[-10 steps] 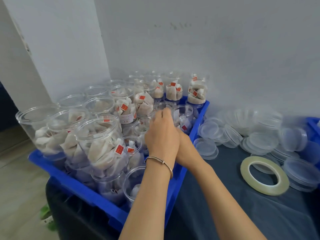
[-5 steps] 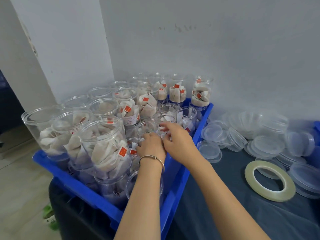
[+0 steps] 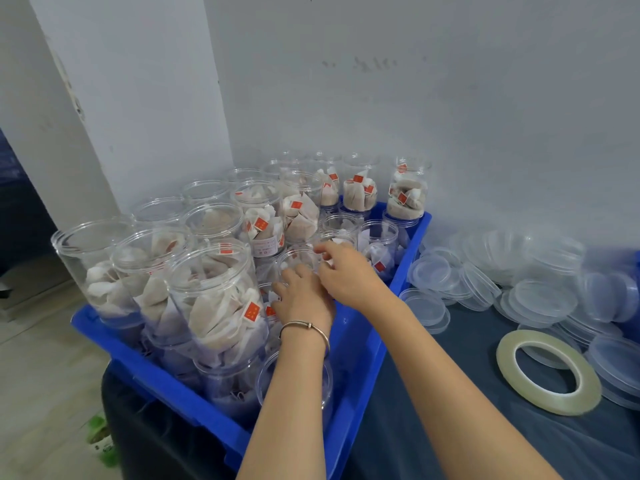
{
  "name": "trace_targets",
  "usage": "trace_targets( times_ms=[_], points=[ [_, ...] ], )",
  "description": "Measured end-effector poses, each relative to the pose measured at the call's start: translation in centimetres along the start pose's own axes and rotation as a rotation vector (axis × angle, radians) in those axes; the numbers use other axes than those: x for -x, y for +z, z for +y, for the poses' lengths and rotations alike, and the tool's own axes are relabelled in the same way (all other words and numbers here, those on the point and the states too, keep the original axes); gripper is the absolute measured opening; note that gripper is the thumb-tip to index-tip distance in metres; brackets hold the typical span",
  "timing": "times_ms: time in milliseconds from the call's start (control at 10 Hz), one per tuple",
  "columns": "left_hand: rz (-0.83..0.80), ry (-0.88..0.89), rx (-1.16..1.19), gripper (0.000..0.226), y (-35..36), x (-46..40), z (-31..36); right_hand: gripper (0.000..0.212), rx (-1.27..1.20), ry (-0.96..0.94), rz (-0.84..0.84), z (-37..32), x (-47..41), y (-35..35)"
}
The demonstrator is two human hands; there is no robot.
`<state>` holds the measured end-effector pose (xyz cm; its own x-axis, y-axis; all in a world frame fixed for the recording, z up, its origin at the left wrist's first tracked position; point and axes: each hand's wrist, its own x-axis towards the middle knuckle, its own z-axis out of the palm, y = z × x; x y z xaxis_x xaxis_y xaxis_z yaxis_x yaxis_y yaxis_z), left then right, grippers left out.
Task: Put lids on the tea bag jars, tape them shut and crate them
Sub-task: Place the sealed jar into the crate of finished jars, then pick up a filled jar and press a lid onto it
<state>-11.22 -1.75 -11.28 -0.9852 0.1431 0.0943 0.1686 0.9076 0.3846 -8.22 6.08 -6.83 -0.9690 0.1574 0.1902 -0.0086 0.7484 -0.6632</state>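
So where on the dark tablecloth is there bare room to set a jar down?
Bare dark cloth lies between the blue plastic crate and the clear tape roll, under the right forearm. Behind, clear round lids crowd to the wall.

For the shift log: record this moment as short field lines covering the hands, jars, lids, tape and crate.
left hand: left hand with a metal bangle, fingers curled at the rim of a clear plastic jar in the crate
right hand: right hand reaching over the same jar, grip unclear
jars: open, no lids, filled with tea bags
crate: blue plastic crate, packed with jars
lids: clear round plastic lids piled on the dark cloth, right of the crate
tape: roll of clear tape, flat on the cloth, untouched
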Motion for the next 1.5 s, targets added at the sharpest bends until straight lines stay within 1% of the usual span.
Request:
trace_targets(
  times_ms=[100,200,300,400,500,600,700,800,900,1000,1100,1200,1300,1400,1500],
  points=[
    [0.013,0.008,-0.02,0.043,0.1,-0.1,0.2,0.056,0.085,0.019,-0.111,1.6,-0.6,0.5],
    [0.022,0.015,-0.038,0.045,0.1,0.0,0.1,0.067,0.156,0.022,-0.269,3.1,-1.4,1.7],
    [0.048,0.022,-0.059,0.041,0.2,0.0,0.2,0.064,0.165,0.035,-0.286,3.8,-1.8,2.3],
    [0.052,0.015,-0.087,0.034,0.0,0.2,0.5,0.041,0.213,0.049,-0.214,4.3,-1.9,2.8],
    [0.049,0.031,-0.125,0.028,-0.1,0.3,0.9,0.024,0.274,0.056,-0.132,4.2,-1.5,2.6],
    [0.117,0.094,-0.111,0.025,-1.4,1.2,2.2,0.016,0.255,0.029,-0.068,3.7,-0.3,0.5],
    [0.169,0.229,0.005,0.024,-2.6,1.7,3.5,0.004,0.139,-0.004,0.047,3.6,1.1,-2.4],
    [0.349,0.616,0.343,0.012,-3.9,3.7,7.1,0.011,-0.025,-0.135,0.319,4.1,5.1,-7.6],
    [0.415,0.767,0.486,0.014,-2.8,5.7,10.0,0.011,-0.084,-0.155,0.425,5.6,9.0,-10.2],
    [0.194,0.77,0.723,0.027,1.8,9.5,11.7,0.01,-0.073,-0.024,0.366,9.4,14.6,-12.2],
    [0.014,0.709,0.869,0.029,5.2,11.3,10.9,0.033,-0.15,0.098,0.335,13.3,17.2,-12.8],
    [-0.148,0.785,0.981,0.026,8.5,13.0,8.6,0.057,0.149,0.454,0.504,20.7,18.3,-14.1],
    [-0.238,0.825,1.039,0.029,9.3,13.6,7.9,0.062,0.323,0.686,0.421,24.9,18.4,-14.5],
    [-0.338,0.731,1.111,0.058,10.1,13.8,8.5,0.064,0.347,0.872,0.162,27.8,18.0,-13.8],
    [-0.4,0.611,1.146,0.096,10.9,14.1,9.4,0.057,0.343,0.89,0.15,28.3,18.0,-13.5]
  ],
)
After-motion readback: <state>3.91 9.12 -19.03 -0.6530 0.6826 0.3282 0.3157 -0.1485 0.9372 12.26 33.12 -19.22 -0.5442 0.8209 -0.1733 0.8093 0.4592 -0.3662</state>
